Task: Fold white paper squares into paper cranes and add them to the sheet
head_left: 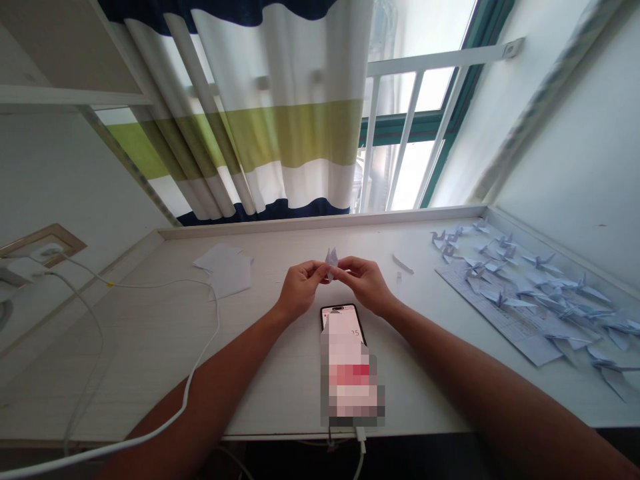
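Observation:
A small folded piece of white paper [332, 256] is pinched between both hands above the middle of the desk, with two pointed tips standing up. My left hand [301, 287] grips its left side with thumb and fingers closed. From the other side my right hand [364, 283] pinches it too, its thumb close to the left one. The paper's lower part is mostly hidden by the thumbs. Just below the hands lies a phone [345, 333], screen up and partly blurred, with a cable at its bottom end.
Many folded paper cranes [505, 300] lie at the right, some on a printed sheet [530, 343]. Loose white paper sheets [227, 270] rest at the left. Paper scraps [403, 264] lie right of my hands. A white cable [217, 320] crosses the left side and passes over my left forearm.

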`<state>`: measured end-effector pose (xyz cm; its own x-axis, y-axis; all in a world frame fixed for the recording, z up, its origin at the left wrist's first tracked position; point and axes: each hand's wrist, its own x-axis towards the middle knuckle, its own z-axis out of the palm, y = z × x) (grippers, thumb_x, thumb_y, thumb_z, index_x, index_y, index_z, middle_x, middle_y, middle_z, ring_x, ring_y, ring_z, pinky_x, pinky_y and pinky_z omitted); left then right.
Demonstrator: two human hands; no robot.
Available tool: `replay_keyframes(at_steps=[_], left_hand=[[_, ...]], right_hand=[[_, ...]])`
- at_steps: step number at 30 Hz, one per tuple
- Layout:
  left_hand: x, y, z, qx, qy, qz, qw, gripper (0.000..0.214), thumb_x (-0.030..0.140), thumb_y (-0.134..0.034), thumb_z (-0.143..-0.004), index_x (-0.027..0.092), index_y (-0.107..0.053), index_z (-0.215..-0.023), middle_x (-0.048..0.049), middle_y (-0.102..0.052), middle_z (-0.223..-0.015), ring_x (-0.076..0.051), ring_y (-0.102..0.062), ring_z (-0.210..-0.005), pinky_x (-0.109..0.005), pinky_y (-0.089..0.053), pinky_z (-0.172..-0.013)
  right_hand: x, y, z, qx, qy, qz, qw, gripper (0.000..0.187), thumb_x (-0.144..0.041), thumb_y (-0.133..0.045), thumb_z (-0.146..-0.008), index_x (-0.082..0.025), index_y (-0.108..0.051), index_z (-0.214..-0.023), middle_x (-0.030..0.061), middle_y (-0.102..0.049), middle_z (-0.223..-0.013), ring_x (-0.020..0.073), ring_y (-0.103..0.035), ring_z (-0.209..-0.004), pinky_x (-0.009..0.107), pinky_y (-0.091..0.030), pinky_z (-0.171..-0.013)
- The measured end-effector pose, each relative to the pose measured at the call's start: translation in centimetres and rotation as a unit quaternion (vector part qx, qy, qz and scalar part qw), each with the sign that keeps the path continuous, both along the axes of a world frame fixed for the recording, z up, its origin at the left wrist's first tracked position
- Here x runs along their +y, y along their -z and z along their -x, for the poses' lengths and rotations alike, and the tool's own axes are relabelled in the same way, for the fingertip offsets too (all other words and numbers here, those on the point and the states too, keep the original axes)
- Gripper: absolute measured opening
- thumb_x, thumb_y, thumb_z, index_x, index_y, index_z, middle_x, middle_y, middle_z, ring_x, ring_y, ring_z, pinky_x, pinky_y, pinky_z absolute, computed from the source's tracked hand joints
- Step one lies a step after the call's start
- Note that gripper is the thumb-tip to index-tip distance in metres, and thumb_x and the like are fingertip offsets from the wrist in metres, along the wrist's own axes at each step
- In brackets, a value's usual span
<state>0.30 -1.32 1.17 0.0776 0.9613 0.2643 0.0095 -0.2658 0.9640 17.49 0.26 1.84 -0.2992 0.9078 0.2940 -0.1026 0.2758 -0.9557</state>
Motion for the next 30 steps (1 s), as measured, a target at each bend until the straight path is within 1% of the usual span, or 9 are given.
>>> replay_keyframes(at_steps=[7, 10, 13, 16, 18, 20, 25, 28, 30], left_hand=[[-0.1, -0.01, -0.25, -0.003, 0.01, 0.001, 1.0, 0.036, 0.049, -0.069, -0.087, 0.014, -0.075, -0.093, -0.0077, -0.076, -0.083, -0.02, -0.071, -0.081, -0.034, -0.058, -0.075], [-0.21, -0.13, -0.27, -0.007, 0.016, 0.008, 1.0, 0.036, 0.048, -0.069, -0.087, 0.013, -0.074, -0.093, -0.0081, -0.076, -0.083, -0.02, -0.072, -0.081, -0.035, -0.058, -0.077], [-0.34, -0.23, -0.33, -0.008, 0.024, 0.02, 0.999, 0.036, 0.048, -0.069, -0.087, 0.013, -0.074, -0.094, -0.0081, -0.076, -0.082, -0.02, -0.072, -0.08, -0.036, -0.058, -0.078], [-0.34, -0.09, -0.43, -0.009, 0.022, 0.025, 0.999, 0.036, 0.048, -0.07, -0.086, 0.013, -0.073, -0.093, -0.0076, -0.075, -0.081, -0.021, -0.072, -0.08, -0.036, -0.058, -0.078], [-0.27, 0.07, -0.51, -0.011, 0.022, 0.024, 0.999, 0.036, 0.049, -0.07, -0.086, 0.013, -0.072, -0.092, -0.0073, -0.075, -0.081, -0.021, -0.072, -0.08, -0.036, -0.058, -0.077], [-0.21, 0.19, -0.56, -0.01, 0.02, 0.022, 1.0, 0.036, 0.049, -0.069, -0.087, 0.014, -0.072, -0.093, -0.0074, -0.075, -0.083, -0.021, -0.073, -0.081, -0.036, -0.058, -0.076], [-0.12, 0.24, -0.48, 0.002, 0.003, 0.008, 1.0, 0.034, 0.048, -0.071, -0.085, 0.014, -0.072, -0.094, -0.0076, -0.075, -0.088, -0.02, -0.071, -0.083, -0.032, -0.057, -0.072], [0.03, 0.29, -0.26, -0.006, 0.012, 0.008, 1.0, 0.035, 0.048, -0.075, -0.081, 0.015, -0.072, -0.092, -0.0069, -0.075, -0.089, -0.018, -0.069, -0.08, -0.031, -0.056, -0.07], [0.21, 0.38, -0.02, -0.007, 0.021, 0.008, 1.0, 0.036, 0.049, -0.075, -0.081, 0.015, -0.072, -0.092, -0.007, -0.075, -0.089, -0.018, -0.069, -0.08, -0.031, -0.056, -0.07]], right_hand=[[0.07, -0.23, -0.23, -0.017, -0.008, -0.014, 1.0, 0.038, -0.054, -0.073, -0.083, -0.017, -0.077, -0.09, 0.0058, -0.074, -0.081, 0.0197, -0.068, -0.077, 0.036, -0.055, -0.078], [0.02, -0.08, -0.25, -0.034, 0.003, -0.029, 0.999, 0.038, -0.055, -0.071, -0.084, -0.018, -0.076, -0.091, 0.0069, -0.076, -0.085, 0.0205, -0.07, -0.077, 0.037, -0.057, -0.078], [-0.05, 0.21, -0.25, -0.082, 0.029, -0.064, 0.994, 0.033, -0.052, -0.068, -0.088, -0.02, -0.076, -0.094, 0.0078, -0.077, -0.089, 0.0219, -0.073, -0.078, 0.038, -0.058, -0.079], [-0.12, 0.43, -0.19, -0.108, 0.05, -0.095, 0.988, 0.031, -0.047, -0.066, -0.09, -0.022, -0.071, -0.107, 0.0064, -0.078, -0.088, 0.0222, -0.074, -0.078, 0.04, -0.059, -0.081], [-0.15, 0.46, -0.13, -0.103, 0.057, -0.103, 0.988, 0.035, -0.045, -0.066, -0.091, -0.023, -0.064, -0.119, 0.0047, -0.077, -0.086, 0.0216, -0.074, -0.076, 0.041, -0.059, -0.081], [-0.17, 0.42, -0.08, -0.096, 0.062, -0.107, 0.988, 0.039, -0.043, -0.067, -0.091, -0.024, -0.057, -0.123, 0.0035, -0.076, -0.085, 0.0212, -0.074, -0.075, 0.04, -0.059, -0.08], [-0.19, 0.28, -0.01, -0.087, 0.07, -0.114, 0.987, 0.028, -0.042, -0.068, -0.09, -0.024, -0.058, -0.108, 0.0052, -0.076, -0.088, 0.0223, -0.074, -0.081, 0.042, -0.058, -0.082], [-0.12, 0.13, -0.12, -0.071, 0.06, -0.105, 0.99, 0.028, -0.042, -0.072, -0.087, -0.024, -0.062, -0.105, 0.005, -0.077, -0.087, 0.0228, -0.074, -0.083, 0.042, -0.058, -0.084], [0.02, -0.05, -0.31, -0.062, 0.046, -0.097, 0.992, 0.028, -0.043, -0.074, -0.084, -0.022, -0.067, -0.102, 0.0062, -0.077, -0.093, 0.0228, -0.073, -0.087, 0.043, -0.057, -0.087]])
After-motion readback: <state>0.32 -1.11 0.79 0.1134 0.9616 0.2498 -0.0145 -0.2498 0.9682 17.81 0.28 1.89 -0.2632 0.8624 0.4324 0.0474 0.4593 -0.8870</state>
